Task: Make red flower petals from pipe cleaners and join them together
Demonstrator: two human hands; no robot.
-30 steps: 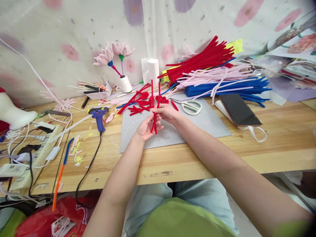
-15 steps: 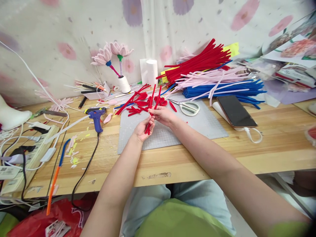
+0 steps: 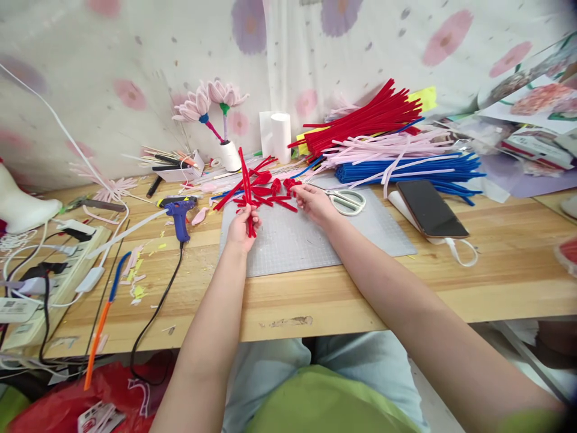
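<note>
My left hand (image 3: 244, 228) is closed round a few red pipe cleaners (image 3: 246, 174), which stick up above the fist and poke out below it. Over the grey cutting mat (image 3: 288, 246), my right hand (image 3: 314, 203) has its fingers pinched together beside a small curled red pipe-cleaner piece (image 3: 290, 184). Whether that piece is gripped I cannot tell. Between and behind the hands lie several cut and looped red pieces (image 3: 261, 178). White-handled scissors (image 3: 349, 202) rest just right of my right hand, their blades partly hidden by it.
Bundles of red (image 3: 360, 123), pink (image 3: 387, 147) and blue pipe cleaners (image 3: 406, 170) lie at the back right. A phone (image 3: 430, 207) sits in front of them. On the left are a blue glue gun (image 3: 180, 219), its cord and a power strip (image 3: 58, 288). Pink flowers (image 3: 196, 108) stand behind.
My hands have moved apart. The left went left with the red pipe cleaners, while the right let go of them and moved right to the loose red pieces. The view shifted slightly.
</note>
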